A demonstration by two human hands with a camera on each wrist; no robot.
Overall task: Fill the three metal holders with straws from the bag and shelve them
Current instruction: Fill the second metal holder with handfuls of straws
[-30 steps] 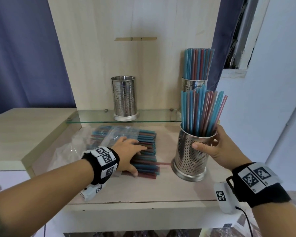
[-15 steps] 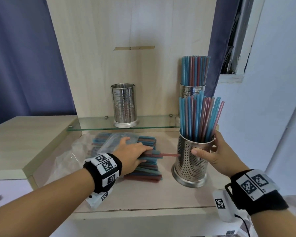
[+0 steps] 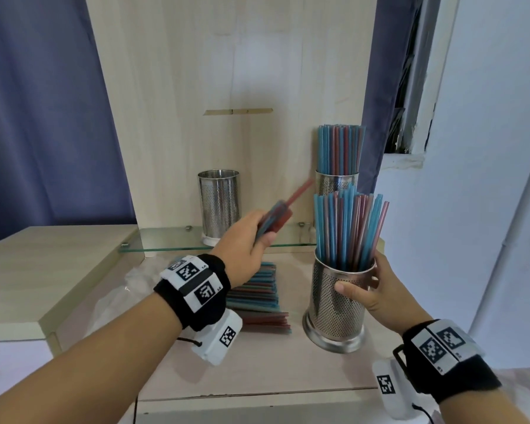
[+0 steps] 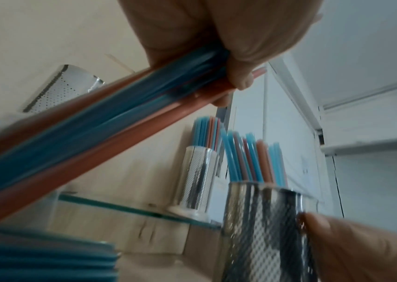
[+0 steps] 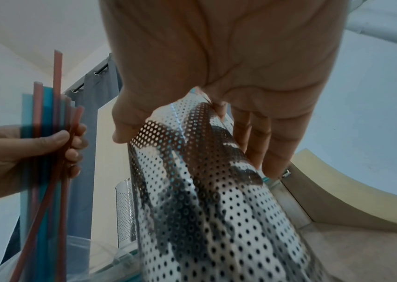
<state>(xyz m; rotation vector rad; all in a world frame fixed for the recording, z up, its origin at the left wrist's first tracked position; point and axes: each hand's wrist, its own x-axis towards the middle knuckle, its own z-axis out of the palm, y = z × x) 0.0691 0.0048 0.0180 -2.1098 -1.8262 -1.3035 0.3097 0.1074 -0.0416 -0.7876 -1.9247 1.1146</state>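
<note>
Left hand (image 3: 245, 237) is up off the counter (image 3: 273, 362) with a small bundle of straws (image 3: 276, 220) pinched between thumb and curled fingers, blurred, tips angled up toward one o'clock. Over at four o'clock the right hand (image 3: 377, 289) is wrapped round the near holder (image 3: 338, 304), thumb on the front of the mesh, fingers round the back, and that holder stands on the counter already bristling with blue and red straws. To drop this bundle in cleanly, I'd say swing it upright first, square the lower ends together, and aim for a gap at the rim rather than down onto the standing tips; the right hand wants to brace firmly so the tall can doesn't tip. One red straw pokes out past the rest of the bundle, so a loose pinch could let it slide. Counting up: three metal holders in all. Two stand on the glass shelf (image 3: 166, 244), the filled holder (image 3: 337, 182) at one o'clock behind the near one and the empty holder (image 3: 219, 203) at twelve. The bundle is a handful, too smeared to count. The flat stack of straws (image 3: 257, 298) lies at the centre of the counter beside the clear bag (image 3: 126, 301) at nine o'clock, plenty left for the last holder.
</note>
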